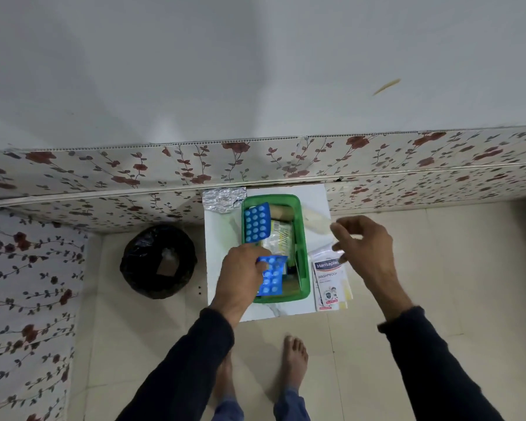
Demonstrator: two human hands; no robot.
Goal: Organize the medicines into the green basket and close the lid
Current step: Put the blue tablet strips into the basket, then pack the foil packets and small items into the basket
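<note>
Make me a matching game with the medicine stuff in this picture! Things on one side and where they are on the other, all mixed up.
Things:
1. Blue pill strip
2. Hansaplast packet
3. Silver foil strip
4. Black bin

Places:
A. On the floor, left of the white table
B. On the table, right of the green basket
C. Held in the left hand
D. At the table's far left corner

Pairs: 1-C, 2-B, 3-D, 4-A
</note>
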